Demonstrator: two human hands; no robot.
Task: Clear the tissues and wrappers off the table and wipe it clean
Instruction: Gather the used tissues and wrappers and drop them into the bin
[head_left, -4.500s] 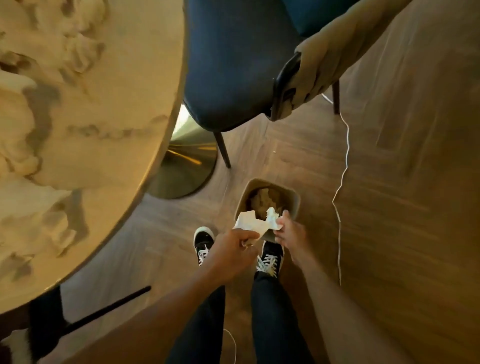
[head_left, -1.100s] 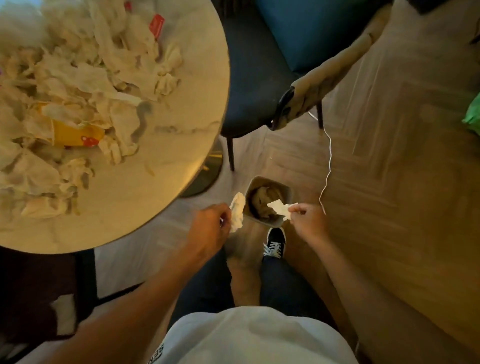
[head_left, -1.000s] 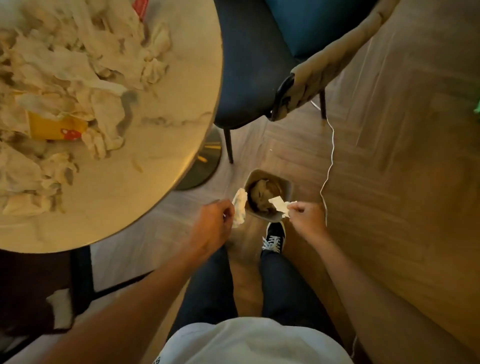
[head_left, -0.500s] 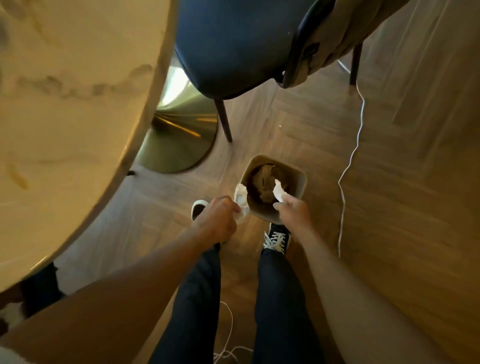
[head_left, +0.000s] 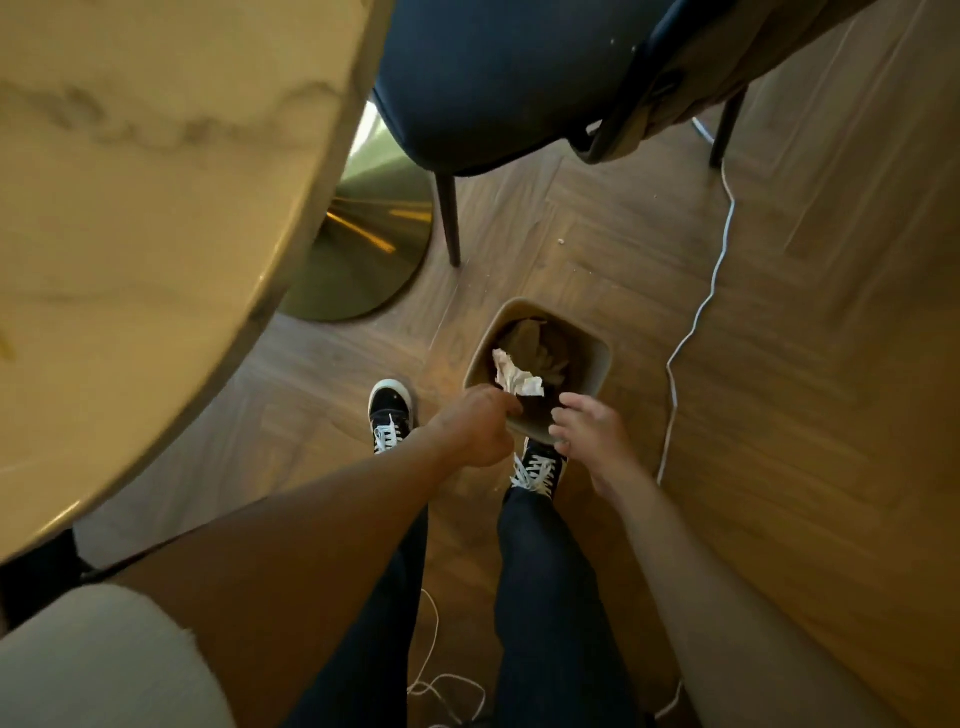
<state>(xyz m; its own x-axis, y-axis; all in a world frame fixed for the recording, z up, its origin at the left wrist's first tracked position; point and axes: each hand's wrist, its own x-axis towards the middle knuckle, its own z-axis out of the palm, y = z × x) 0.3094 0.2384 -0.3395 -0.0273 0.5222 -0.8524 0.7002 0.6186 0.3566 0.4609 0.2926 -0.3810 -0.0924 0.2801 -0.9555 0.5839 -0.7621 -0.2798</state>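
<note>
A small beige waste bin (head_left: 601, 358) stands on the wooden floor by my feet, with crumpled brown paper inside. My left hand (head_left: 475, 428) reaches over the bin's near rim and pinches a crumpled white tissue (head_left: 514, 375) that hangs over the opening. My right hand (head_left: 589, 434) hovers at the bin's near right corner with fingers spread and nothing in it. The round marble table (head_left: 156, 218) fills the upper left; only bare tabletop shows here, and the tissues on it are out of view.
A dark blue chair (head_left: 498, 78) with a beige garment over its arm stands beyond the bin. The table's brass base (head_left: 363, 249) sits left of it. A white cable (head_left: 696, 312) runs along the floor to the right. My black sneakers (head_left: 389, 415) stand beside the bin.
My right hand has let go of its tissue and opened. My left hand has moved right over the bin's rim with its tissue. The camera has tilted further down.
</note>
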